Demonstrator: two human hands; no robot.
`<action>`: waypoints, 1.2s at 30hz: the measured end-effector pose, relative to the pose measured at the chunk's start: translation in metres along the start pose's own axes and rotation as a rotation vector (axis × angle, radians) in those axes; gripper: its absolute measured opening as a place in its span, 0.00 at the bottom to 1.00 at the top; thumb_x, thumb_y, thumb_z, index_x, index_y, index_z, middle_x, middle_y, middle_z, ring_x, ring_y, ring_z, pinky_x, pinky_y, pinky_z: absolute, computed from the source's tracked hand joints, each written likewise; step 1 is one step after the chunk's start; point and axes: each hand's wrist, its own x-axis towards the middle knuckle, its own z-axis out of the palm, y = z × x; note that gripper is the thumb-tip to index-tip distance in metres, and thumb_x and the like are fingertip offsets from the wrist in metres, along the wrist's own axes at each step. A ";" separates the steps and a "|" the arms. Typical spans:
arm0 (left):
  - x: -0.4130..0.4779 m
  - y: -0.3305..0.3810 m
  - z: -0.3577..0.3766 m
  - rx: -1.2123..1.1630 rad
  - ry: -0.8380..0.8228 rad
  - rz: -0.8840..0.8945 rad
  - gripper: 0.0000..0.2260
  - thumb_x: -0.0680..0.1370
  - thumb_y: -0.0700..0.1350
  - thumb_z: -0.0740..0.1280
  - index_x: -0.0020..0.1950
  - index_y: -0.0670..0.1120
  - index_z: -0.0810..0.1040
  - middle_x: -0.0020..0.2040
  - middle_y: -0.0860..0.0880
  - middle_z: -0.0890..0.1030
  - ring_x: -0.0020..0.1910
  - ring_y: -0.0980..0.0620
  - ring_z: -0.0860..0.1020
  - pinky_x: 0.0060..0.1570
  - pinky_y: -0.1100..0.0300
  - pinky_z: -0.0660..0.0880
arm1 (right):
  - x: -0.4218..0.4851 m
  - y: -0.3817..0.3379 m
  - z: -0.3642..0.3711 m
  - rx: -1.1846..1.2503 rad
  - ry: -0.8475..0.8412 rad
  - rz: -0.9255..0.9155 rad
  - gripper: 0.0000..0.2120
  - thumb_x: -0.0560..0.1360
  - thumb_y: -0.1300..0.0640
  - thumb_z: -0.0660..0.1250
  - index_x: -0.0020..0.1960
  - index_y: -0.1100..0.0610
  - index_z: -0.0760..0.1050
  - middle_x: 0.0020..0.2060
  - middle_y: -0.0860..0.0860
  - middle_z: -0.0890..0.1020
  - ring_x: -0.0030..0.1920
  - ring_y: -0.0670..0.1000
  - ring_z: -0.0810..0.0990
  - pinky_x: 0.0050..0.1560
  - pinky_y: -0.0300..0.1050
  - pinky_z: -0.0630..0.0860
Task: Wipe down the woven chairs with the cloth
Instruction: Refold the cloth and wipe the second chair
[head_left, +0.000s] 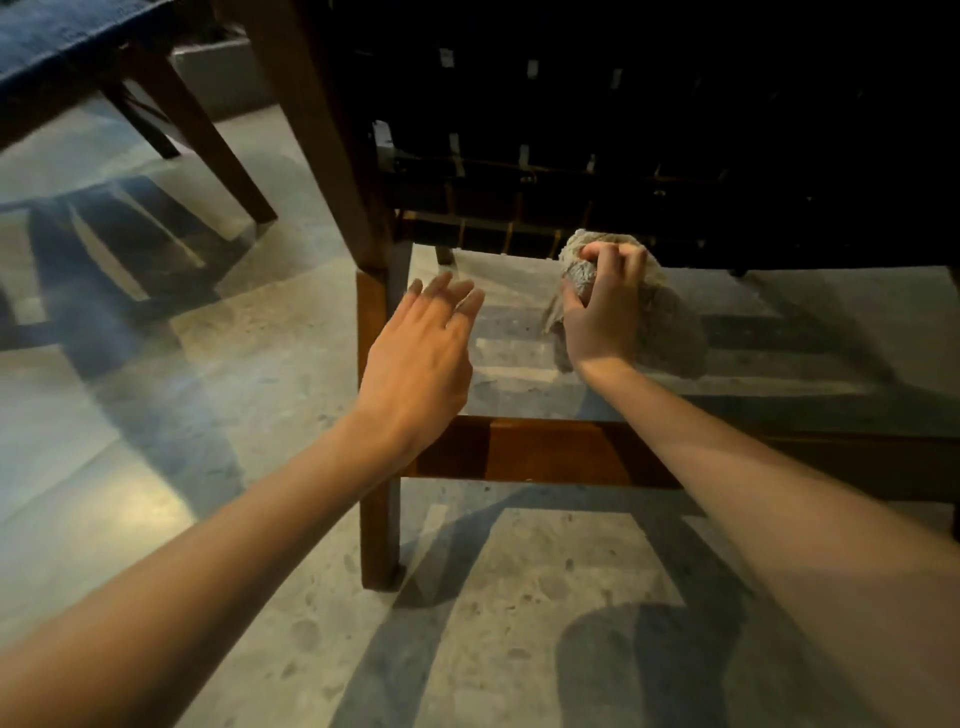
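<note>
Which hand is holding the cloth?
The right hand grips the crumpled cloth at the edge of the woven seat; the left hand is open, fingers straight, holding nothing.

Right hand (602, 312) grips cloth (660, 317) under woven chair (571, 171) (left hand (415, 358) spread).

No readable text, labels or numbers anywhere

Dim, warm indoor light; the woven chair (623, 104) underside is nearly black, detail lost. Hard slatted shadows stripe the polished floor (519, 597), with a yellowish glare patch at left and a dark arm shadow bottom right. The left hand (421, 353) is motion-blurred at the fingers, the cloth (670, 317) soft. Wide-angle bending at edges, forearms (208, 597) stretched, slight haze
</note>
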 end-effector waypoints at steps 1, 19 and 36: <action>-0.004 -0.006 -0.004 0.020 0.012 0.005 0.26 0.79 0.44 0.62 0.76 0.44 0.59 0.76 0.45 0.60 0.77 0.48 0.52 0.73 0.55 0.41 | -0.002 -0.008 0.006 -0.007 -0.012 -0.005 0.12 0.76 0.64 0.66 0.59 0.64 0.72 0.64 0.61 0.68 0.63 0.57 0.70 0.56 0.34 0.68; -0.052 -0.059 -0.014 -0.188 -0.135 -0.108 0.36 0.80 0.42 0.62 0.77 0.46 0.39 0.76 0.52 0.34 0.75 0.52 0.38 0.69 0.61 0.62 | -0.028 -0.113 0.057 0.217 -0.372 0.112 0.15 0.76 0.68 0.61 0.61 0.56 0.69 0.53 0.49 0.74 0.43 0.43 0.75 0.34 0.26 0.71; -0.075 -0.061 -0.033 -0.958 -0.274 -0.472 0.31 0.75 0.28 0.58 0.75 0.51 0.60 0.73 0.49 0.67 0.72 0.49 0.64 0.60 0.63 0.65 | -0.089 -0.130 0.010 0.337 -0.625 0.137 0.11 0.75 0.62 0.69 0.52 0.50 0.74 0.46 0.43 0.77 0.48 0.41 0.75 0.41 0.27 0.72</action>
